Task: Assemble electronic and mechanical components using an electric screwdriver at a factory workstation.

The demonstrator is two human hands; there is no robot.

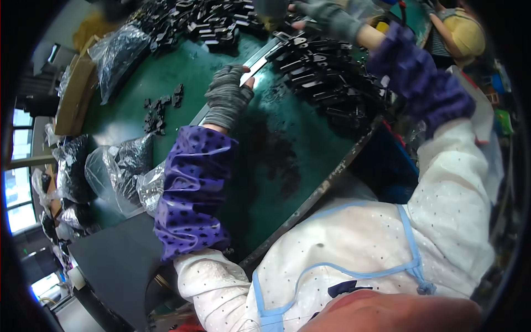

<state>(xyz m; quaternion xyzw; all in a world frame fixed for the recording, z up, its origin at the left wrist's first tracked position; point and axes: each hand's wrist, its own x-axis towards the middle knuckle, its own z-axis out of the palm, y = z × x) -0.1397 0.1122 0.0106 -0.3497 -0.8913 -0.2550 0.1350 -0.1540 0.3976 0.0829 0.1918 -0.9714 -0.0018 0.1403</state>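
Note:
My left hand (225, 99), in a grey striped glove with bare fingertips, is closed on a long, narrow metal strip (257, 63) above the green table. The strip slants from under my wrist toward the far right. My right hand (334, 23), in a similar grey glove, is reached out near the strip's far end and is blurred. Its fingers are bent beside a blurred dark grey object (271, 8); its kind is unclear. Right of the strip lies a dense pile of black metal parts (326, 72). Purple sleeve covers are on both my forearms.
More black parts (204, 22) are heaped along the far edge of the green table (204, 171). A small cluster of black pieces (157, 113) lies at left, near clear plastic bags (119, 171). A blue bin (390, 166) stands beside the table's near edge. Another person (462, 30) is at the far right.

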